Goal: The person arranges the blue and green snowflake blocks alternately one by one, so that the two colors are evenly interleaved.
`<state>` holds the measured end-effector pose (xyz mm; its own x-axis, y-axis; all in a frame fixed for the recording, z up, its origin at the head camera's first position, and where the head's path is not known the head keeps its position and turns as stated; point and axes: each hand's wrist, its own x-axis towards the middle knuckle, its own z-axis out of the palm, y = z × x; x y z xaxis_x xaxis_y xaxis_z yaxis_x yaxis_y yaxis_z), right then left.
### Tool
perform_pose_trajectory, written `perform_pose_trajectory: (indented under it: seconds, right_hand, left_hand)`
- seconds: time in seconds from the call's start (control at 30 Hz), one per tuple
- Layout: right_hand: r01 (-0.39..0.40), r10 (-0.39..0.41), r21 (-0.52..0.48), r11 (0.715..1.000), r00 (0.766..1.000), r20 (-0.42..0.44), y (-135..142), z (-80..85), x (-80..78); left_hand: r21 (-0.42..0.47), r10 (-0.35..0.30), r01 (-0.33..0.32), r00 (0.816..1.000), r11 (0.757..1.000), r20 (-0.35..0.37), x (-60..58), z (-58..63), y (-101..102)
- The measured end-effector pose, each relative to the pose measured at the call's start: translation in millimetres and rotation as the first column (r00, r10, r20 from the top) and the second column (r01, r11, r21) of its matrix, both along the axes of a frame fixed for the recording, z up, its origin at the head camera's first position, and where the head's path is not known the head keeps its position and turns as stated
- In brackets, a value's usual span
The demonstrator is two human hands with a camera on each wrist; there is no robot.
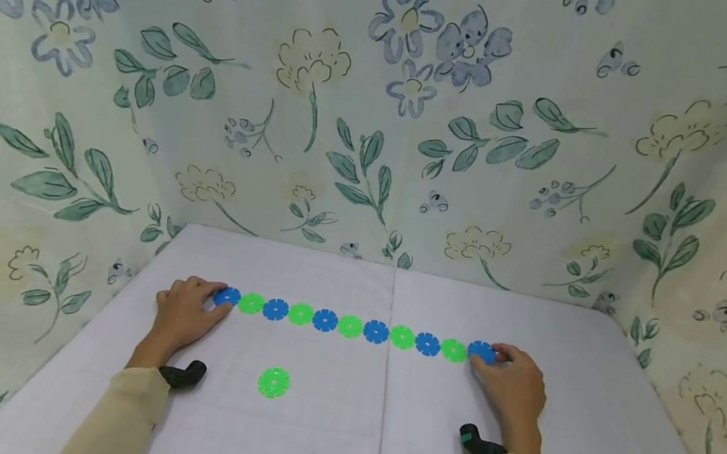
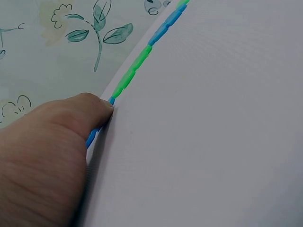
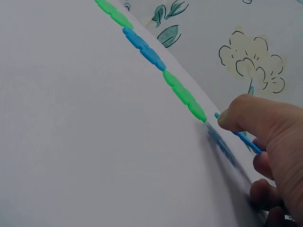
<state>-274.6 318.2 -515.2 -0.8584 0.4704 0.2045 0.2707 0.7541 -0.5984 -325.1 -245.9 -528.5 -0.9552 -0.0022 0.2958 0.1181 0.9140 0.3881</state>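
A row of flower-shaped notched plastic discs, alternating blue and green, runs across the white table; one green disc (image 1: 350, 327) is near its middle. My left hand (image 1: 185, 311) holds the blue disc (image 1: 227, 296) at the left end, thumb on its near edge and fingers on the far one. At the right end, my right hand (image 1: 514, 385) pinches another blue disc (image 1: 481, 352) between thumb and fingers. In the right wrist view this blue disc (image 3: 247, 141) is raised off the cloth, with a dark shadow beneath, beside the last green disc (image 3: 184, 96).
A single green disc (image 1: 273, 382) lies apart, nearer me and left of centre. White cloth (image 1: 309, 453) with a lengthwise crease covers the table. Floral fabric (image 1: 379, 140) hangs behind and on both sides. Black wrist devices (image 1: 481, 445) sit at both cuffs.
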Motion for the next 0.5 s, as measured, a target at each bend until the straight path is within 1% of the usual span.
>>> perform_pose_trajectory:
  seconds: [0.23,0.5]
  right_hand:
    - [-0.022,0.022,0.015,1.0,0.999,0.03,-1.0,1.7,2.3]
    - [-0.031,0.031,0.025,0.999,0.999,0.031,-2.2,3.9,3.7]
  left_hand:
    - [0.014,0.0,0.0,1.0,1.0,0.004,0.1,0.4,0.2]
    - [0.014,0.002,-0.002,1.0,1.0,0.005,0.6,1.5,0.5]
